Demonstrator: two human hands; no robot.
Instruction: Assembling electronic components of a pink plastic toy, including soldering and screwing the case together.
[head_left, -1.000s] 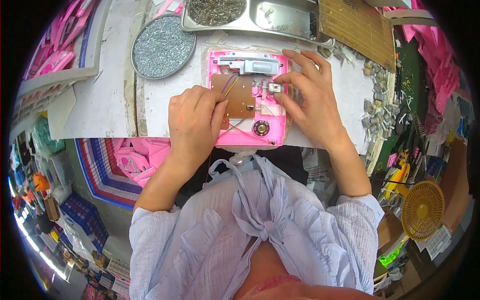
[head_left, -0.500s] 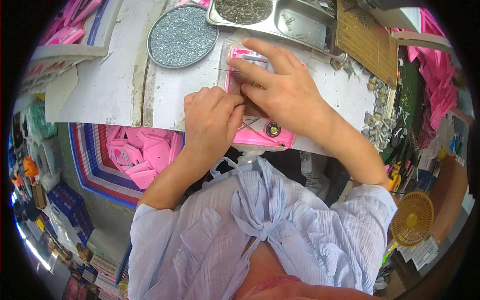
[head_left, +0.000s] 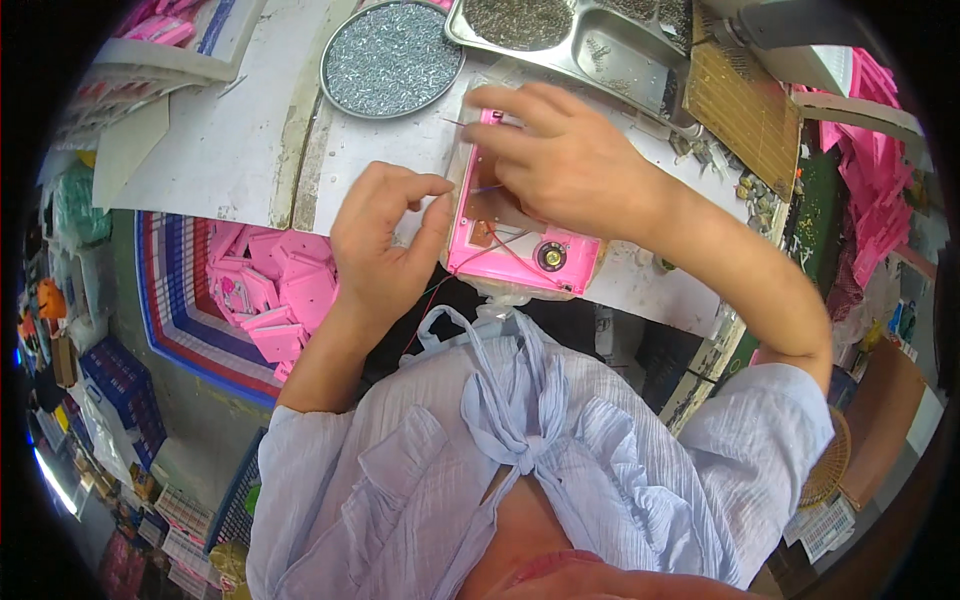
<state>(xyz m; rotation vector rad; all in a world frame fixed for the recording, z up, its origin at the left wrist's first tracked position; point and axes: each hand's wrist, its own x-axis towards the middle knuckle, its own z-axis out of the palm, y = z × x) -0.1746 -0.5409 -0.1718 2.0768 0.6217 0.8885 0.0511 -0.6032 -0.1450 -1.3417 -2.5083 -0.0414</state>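
Pink casing (head_left: 486,264): laid open side up near the front edge of the surface (head_left: 215,150), its upper right part hidden from view by the right hand (head_left: 575,165).
Right hand: reached over the casing, palm down, fingers partly spread and bent toward the casing's upper left corner; a thin dark line is seen at the fingertips, but whether it is pinched cannot be told.
Left hand (head_left: 385,235): held just beside the casing's left edge, thumb and forefinger curved toward each other, tips close; whether anything fine is caught between them cannot be told.
Brown board (head_left: 490,205): seated inside the casing, partly covered by the right hand.
Round speaker-like part (head_left: 551,256): set in the casing's lower right corner.
Red wires (head_left: 505,252): run across the casing's lower part, below the board.
Wire handling: probably best done with light fingertip grips, slack being left so that no joint on the board is strained and no strand is trapped at the casing's rim.
Casing support: better kept flat and steadied at the left rim, with the inside left in sight.
Dish of silvery pieces (head_left: 392,60): placed beyond the casing, to its upper left.
Striped basket (head_left: 180,320): stood left of the casing, filled with pink parts (head_left: 300,285).
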